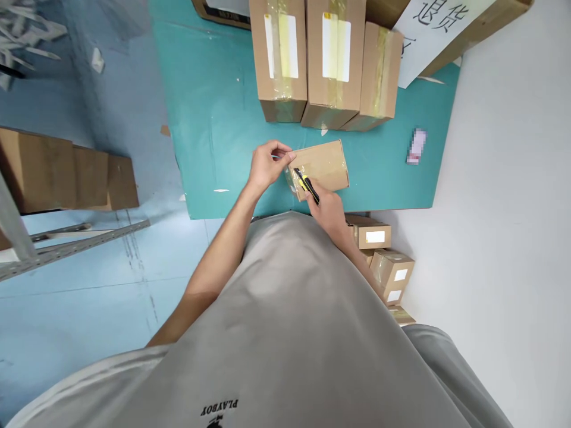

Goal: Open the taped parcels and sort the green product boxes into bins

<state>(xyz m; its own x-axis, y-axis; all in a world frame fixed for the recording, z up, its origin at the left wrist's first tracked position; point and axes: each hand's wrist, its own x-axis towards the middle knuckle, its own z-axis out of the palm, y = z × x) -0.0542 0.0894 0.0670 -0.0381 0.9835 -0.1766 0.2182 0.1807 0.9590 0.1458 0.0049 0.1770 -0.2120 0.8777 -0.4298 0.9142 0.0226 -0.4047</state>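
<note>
**Grey shirt [285,285] closest, hands on small box at near side of counter**

Right hand [329,209]: closed round a black-and-yellow cutter [307,185], tip over the clear tape at the box's left end. Can't tell if it touches. Left hand [266,166]: thumb and fingertips nearly together, at the far-left corner of the same box.

Small box [325,165]: brown, lying slightly skewed on the teal counter [214,131], near the front edge. White scraps on the counter; pixelated pinkish item [416,147] well right of the box, can't tell what.

Beyond: three taped cartons [334,65] side by side, white labels on two. Sheet with handwritten characters [439,30] to their right.

Lower down, off the counter: labelled cartons [392,273] by the wall at right, more brown boxes [89,178] at left beside a metal frame [89,245]
</note>
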